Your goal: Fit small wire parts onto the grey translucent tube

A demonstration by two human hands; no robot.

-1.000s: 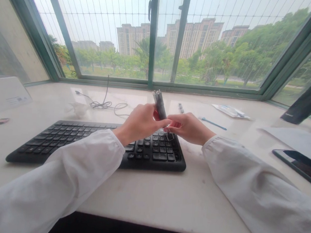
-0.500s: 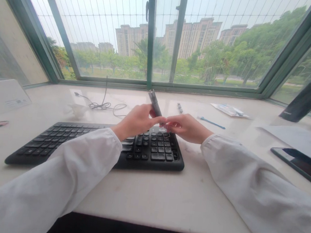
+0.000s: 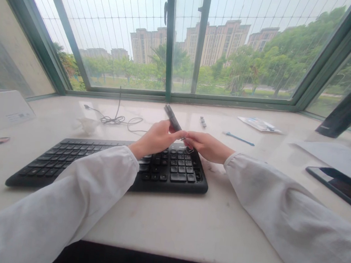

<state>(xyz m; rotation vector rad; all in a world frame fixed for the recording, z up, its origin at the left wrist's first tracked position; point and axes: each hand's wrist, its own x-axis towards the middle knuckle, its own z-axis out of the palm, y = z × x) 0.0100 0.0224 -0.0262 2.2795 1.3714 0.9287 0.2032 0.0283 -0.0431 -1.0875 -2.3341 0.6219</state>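
A dark grey, stick-like wire keycap puller [image 3: 172, 118] leans to the left above the right end of a black keyboard [image 3: 170, 187]. My left hand [image 3: 158, 138] is closed around its lower part, with the thumb pointing right. Fingers of my right hand [image 3: 207, 145] are pinched at the puller's bottom end, touching the left thumb. A thin wire loop [image 3: 189, 150] shows just under the right fingers, over the number pad. Sockets without caps [image 3: 198, 176] are visible in the rightmost key column. My fingers hide exactly where the wires meet the handle.
Small grey pieces [image 3: 203, 122] and a blue stick [image 3: 239, 138] lie behind my right hand. A coiled black cable [image 3: 113, 119] sits at the back left. To the right are a phone [image 3: 337, 188], white paper [image 3: 331, 157] and a plastic packet [image 3: 259, 124].
The puller's top has tipped further left, and its lower end has come down a little. My right fingers have closed in around the wire end. The keyboard stays in place.
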